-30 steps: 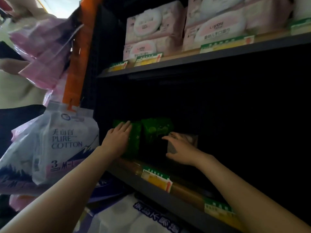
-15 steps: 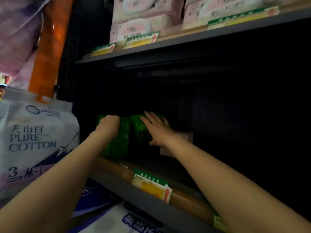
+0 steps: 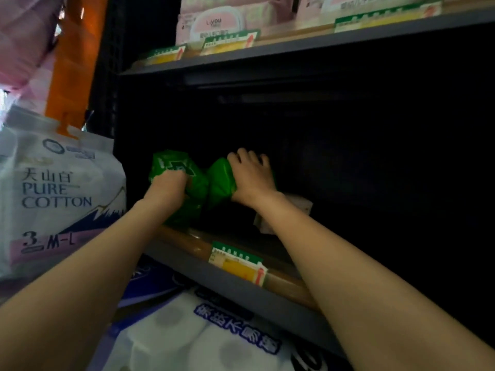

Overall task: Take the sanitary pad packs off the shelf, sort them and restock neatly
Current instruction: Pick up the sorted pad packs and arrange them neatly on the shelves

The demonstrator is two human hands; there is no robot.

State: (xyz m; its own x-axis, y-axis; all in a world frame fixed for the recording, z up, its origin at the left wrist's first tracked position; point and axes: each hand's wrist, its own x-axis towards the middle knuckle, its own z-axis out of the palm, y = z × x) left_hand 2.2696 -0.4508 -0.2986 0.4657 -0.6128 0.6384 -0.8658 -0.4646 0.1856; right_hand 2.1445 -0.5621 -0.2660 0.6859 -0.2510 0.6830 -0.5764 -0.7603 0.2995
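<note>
Two bare forearms run from the bottom of the head view up toward a dark shelf bay. Nearest the camera, below the shelf lip, lies a white roll pack [image 3: 187, 341] with blue lettering; at far left hangs a white "PURE COTTON" pack [image 3: 57, 194]. Next comes the shelf edge [image 3: 241, 290], carrying a green-and-yellow price tag [image 3: 238, 263].

On the shelf board, at the left end of the bay, are the two green pad packs. The left hand [image 3: 167, 187] has its fingers curled into the left green pack [image 3: 176, 167], gripping the film near the top. The right hand [image 3: 250, 175] lies over the right green pack [image 3: 221, 180], fingers bent over its top, holding it. A pale object [image 3: 300, 207] sits just behind the right wrist (identity unclear).

Handling estimate: the packs appear light and soft, with slick film that dents under the fingers. Grip across the body, not a corner. Farther up, the upper shelf [image 3: 294, 49] carries pink packs [image 3: 219, 21].
</note>
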